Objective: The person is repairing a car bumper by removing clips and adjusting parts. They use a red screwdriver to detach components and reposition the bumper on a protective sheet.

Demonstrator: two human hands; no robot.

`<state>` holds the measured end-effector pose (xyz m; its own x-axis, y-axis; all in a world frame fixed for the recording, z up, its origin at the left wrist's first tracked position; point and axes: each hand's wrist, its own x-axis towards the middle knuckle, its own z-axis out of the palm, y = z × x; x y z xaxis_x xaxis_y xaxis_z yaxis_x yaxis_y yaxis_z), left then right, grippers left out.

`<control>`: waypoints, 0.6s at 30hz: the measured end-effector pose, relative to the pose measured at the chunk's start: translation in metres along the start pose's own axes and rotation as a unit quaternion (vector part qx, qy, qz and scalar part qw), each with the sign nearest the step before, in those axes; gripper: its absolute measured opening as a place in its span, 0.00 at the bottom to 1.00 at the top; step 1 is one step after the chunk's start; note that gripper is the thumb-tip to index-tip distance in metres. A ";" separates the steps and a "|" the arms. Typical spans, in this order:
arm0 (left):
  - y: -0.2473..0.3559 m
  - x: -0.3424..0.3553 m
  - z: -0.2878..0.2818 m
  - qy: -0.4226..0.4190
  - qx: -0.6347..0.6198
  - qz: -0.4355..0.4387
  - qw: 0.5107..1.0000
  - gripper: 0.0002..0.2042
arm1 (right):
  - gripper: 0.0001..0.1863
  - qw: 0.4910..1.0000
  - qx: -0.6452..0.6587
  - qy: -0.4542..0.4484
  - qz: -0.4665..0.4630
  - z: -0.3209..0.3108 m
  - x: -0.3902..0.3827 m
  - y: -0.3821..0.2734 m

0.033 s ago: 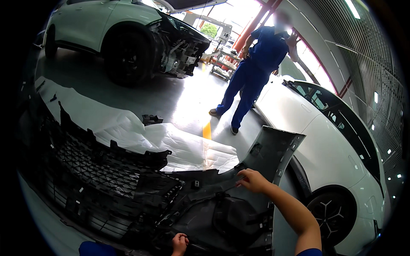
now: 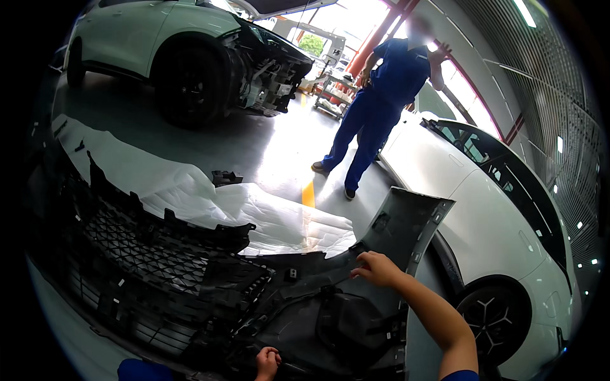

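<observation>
A large black plastic bumper, inner side up, fills the lower view, with a mesh grille at its left. My right hand is over its right part, near the upper edge, fingers loosely bent and apart; whether they touch the plastic I cannot tell. Lower down, my left hand rests at the bumper with fingers curled; what they grip, if anything, is hidden. White padded sheeting lies behind the bumper, with a small black bracket at its far edge.
A person in blue workwear stands ahead, one hand raised. A white SUV with its front stripped is at back left. A white car stands close on the right. A trolley and a yellow floor line lie beyond.
</observation>
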<state>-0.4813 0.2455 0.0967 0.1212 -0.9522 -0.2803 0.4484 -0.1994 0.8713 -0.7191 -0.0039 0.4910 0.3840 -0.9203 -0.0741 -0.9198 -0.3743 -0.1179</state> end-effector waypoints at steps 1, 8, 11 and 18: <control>-0.003 0.003 -0.008 0.013 -0.005 -0.030 0.999 0.08 | 0.15 0.998 -0.031 -0.026 0.055 -0.002 0.006 -0.017; 0.003 0.004 -0.006 0.008 -0.044 -0.060 0.997 0.09 | 0.13 0.997 -0.073 -0.029 -0.028 0.000 0.004 -0.012; 0.006 0.005 -0.004 0.007 -0.040 -0.070 0.997 0.10 | 0.15 0.991 -0.063 0.022 -0.114 0.000 0.000 -0.007; 0.007 0.008 -0.013 0.011 -0.014 -0.064 0.998 0.10 | 0.23 0.972 -0.006 0.011 0.234 -0.004 0.012 -0.037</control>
<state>-0.4653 0.2393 0.0954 0.0800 -0.9137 -0.3983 0.4859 -0.3132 0.8160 -0.6805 -0.0019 0.4981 -0.0792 -0.9923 -0.0950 -0.9942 0.0856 -0.0655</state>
